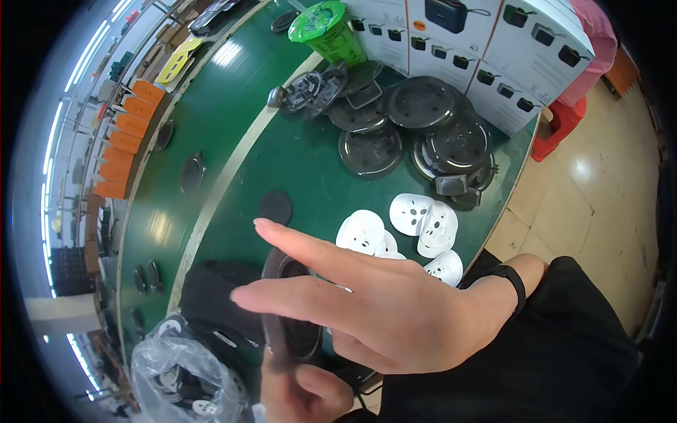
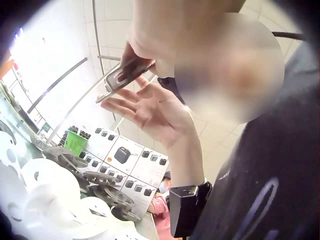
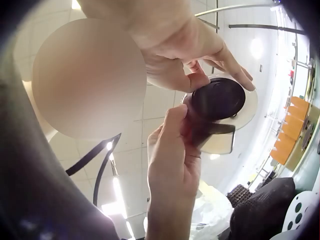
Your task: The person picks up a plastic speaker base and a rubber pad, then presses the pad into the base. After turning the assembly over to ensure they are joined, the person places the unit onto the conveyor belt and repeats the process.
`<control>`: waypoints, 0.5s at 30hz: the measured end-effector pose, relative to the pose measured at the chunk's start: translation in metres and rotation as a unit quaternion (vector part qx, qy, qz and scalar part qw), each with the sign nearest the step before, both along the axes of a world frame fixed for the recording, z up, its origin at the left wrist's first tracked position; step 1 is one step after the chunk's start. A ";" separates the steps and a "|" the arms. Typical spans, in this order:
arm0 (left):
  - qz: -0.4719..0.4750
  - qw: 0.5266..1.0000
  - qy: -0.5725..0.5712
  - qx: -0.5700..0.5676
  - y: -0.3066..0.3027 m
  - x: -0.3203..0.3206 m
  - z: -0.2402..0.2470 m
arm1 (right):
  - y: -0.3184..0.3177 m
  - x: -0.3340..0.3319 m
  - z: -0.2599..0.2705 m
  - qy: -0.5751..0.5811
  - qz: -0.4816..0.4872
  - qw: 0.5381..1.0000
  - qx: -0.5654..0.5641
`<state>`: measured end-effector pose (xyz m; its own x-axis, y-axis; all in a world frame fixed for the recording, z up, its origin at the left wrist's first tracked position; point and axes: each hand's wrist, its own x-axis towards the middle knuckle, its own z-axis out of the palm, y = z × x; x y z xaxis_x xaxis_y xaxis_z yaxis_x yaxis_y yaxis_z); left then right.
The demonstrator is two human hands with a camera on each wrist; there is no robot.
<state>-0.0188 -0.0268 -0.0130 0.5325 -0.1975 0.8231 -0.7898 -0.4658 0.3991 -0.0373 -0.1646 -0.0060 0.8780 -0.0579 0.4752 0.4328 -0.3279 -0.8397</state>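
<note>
My left hand [image 1: 303,391] grips a dark round part [image 1: 293,310] by its bracket end, thumb and fingers curled round it. In the right wrist view the black disc face [image 3: 218,99] is seen, with a clear rim behind it and a squared tab [image 3: 220,139] below. My right hand [image 1: 416,310] is over the part, index and middle fingers stretched out past it; its thumb touches the disc's edge in the right wrist view. The left wrist view shows the part [image 2: 125,77] edge-on beside my right hand [image 2: 160,112], whose palm is spread.
White perforated discs [image 1: 363,233] lie on the green table [image 1: 240,233]. Beyond them are dark round parts [image 1: 370,151], a green cup [image 1: 328,35] and printed boxes [image 1: 451,63]. A black mesh item [image 1: 218,296] and a plastic bag [image 1: 176,359] sit at the lower left.
</note>
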 end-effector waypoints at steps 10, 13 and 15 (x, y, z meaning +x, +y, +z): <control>-0.133 0.882 0.422 -0.165 0.018 0.018 0.020 | -0.024 0.017 -0.002 -0.170 -0.088 0.953 -0.233; -0.149 0.871 0.440 -0.159 0.019 0.018 0.021 | -0.033 0.024 0.000 -0.196 -0.031 0.953 -0.229; -0.147 0.888 0.416 -0.125 0.020 0.018 0.021 | -0.035 0.028 -0.002 -0.200 0.007 0.955 -0.218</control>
